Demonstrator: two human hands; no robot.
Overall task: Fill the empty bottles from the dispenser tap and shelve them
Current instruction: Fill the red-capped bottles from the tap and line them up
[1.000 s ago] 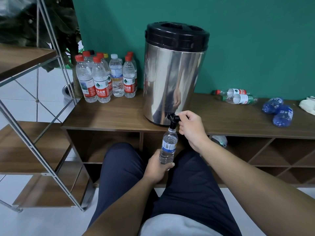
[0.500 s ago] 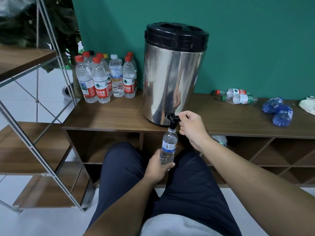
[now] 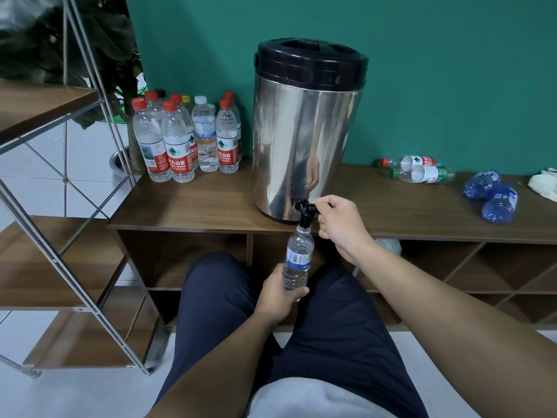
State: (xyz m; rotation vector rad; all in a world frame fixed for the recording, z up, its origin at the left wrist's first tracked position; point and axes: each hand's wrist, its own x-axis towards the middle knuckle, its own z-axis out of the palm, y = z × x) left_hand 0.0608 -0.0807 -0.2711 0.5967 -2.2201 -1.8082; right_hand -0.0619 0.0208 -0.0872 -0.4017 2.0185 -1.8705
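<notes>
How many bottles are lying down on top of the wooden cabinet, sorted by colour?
Clear plastic bottles lying down: 2
Blue plastic bottles lying down: 2
Total: 4

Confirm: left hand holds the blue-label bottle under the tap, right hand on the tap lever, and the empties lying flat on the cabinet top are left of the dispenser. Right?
One thing is off. In the head view the lying empties are to the right of the dispenser; the bottles on its left stand upright. The rest holds: left hand holds the blue-label bottle under the tap, right hand on the tap lever.
</notes>
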